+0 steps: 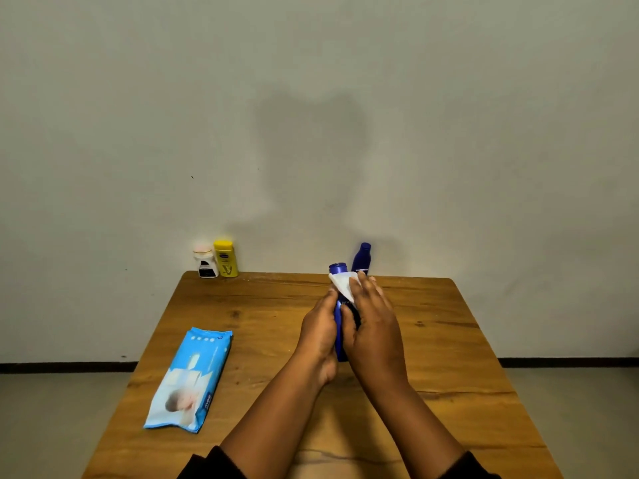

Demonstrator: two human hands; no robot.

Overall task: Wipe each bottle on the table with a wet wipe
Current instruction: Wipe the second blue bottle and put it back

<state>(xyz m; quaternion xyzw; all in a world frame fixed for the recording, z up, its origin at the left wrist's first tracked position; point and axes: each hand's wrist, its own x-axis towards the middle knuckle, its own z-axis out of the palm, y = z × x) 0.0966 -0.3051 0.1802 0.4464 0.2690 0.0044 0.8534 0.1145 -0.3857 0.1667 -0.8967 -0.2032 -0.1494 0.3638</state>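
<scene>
A tall blue bottle (338, 271) is held above the middle of the wooden table (262, 340), tilted away from me. My left hand (320, 331) grips its lower body. My right hand (373, 326) presses a white wet wipe (342, 283) against the bottle's upper part, just below the cap. A second, smaller blue bottle (361, 258) stands upright at the far edge right behind it. At the far left corner stand a yellow bottle (225, 259) and a small white bottle with a pink cap (205, 263), side by side.
A light blue pack of wet wipes (190, 380) lies flat on the left half of the table. A plain wall rises directly behind the table's far edge. Floor shows on both sides of the table.
</scene>
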